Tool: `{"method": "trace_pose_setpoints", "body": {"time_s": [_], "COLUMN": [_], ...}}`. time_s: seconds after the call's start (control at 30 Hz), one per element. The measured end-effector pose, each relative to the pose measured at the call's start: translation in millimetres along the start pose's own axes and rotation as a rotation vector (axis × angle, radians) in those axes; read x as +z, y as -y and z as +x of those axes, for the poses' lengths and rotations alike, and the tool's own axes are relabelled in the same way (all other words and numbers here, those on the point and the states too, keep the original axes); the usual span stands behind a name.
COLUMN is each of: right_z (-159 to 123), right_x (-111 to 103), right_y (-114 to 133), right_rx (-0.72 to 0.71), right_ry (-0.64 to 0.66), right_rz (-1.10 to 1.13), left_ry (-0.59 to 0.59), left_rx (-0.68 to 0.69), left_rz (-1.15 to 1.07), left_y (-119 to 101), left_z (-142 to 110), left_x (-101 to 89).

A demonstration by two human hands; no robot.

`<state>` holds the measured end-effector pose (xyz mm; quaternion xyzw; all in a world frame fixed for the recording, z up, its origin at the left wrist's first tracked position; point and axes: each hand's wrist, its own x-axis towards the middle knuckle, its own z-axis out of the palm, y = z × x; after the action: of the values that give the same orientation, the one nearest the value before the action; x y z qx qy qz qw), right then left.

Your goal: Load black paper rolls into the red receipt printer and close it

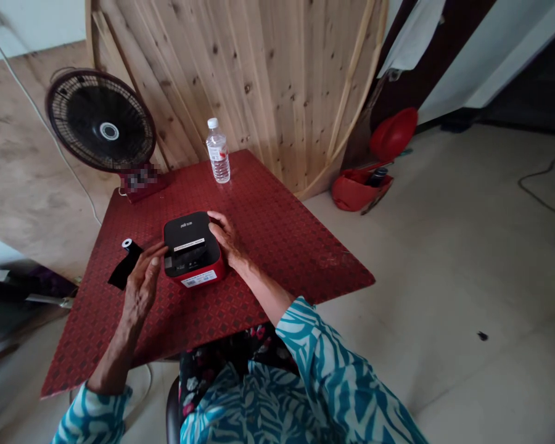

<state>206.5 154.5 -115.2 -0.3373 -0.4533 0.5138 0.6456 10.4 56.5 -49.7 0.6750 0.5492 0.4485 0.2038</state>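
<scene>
- Centrally, label printer (193,250) rests on red table (277,246)
- Right hand (226,237) cups its right side, fingers loosely curled
- Left hand (143,280) touches its left edge, open, near black ribbon roll (126,262)

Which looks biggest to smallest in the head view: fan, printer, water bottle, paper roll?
1. fan
2. printer, nearer the camera, so its margin over the bottle is unsure
3. water bottle
4. paper roll
</scene>
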Motion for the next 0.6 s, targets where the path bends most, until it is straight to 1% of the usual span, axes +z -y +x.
{"method": "trace_pose_setpoints", "body": {"time_s": [0.1,0.17,0.23,0.3,0.4,0.6], "right_z": [-2.5,-3.8,-3.9,-3.1,-1.8,-2.8], "right_x": [-1.8,-3.7,-5.4,-6.4,-6.4,-5.7], "right_y": [-10.7,-19.3,-25.7,-28.5,-27.7,-24.3], "right_rx": [0.013,0.056,0.078,0.075,0.075,0.076], "right_ry": [-0.021,-0.020,-0.019,-0.028,-0.042,-0.055], "right_rz": [0.040,0.084,0.100,0.087,0.076,0.061], "left_ry": [-0.104,-0.120,-0.103,-0.057,0.006,0.000], "left_rx": [-0.282,-0.396,-0.465,-0.497,-0.503,-0.539], "left_rz": [-0.327,-0.500,-0.607,-0.661,-0.702,-0.706], "left_y": [0.7,2.4,3.3,3.0,2.1,6.7], "left_z": [8.8,17.4,24.5,27.9,27.1,24.7], "left_x": [3.8,7.2,10.6,12.9,13.7,10.7]}}
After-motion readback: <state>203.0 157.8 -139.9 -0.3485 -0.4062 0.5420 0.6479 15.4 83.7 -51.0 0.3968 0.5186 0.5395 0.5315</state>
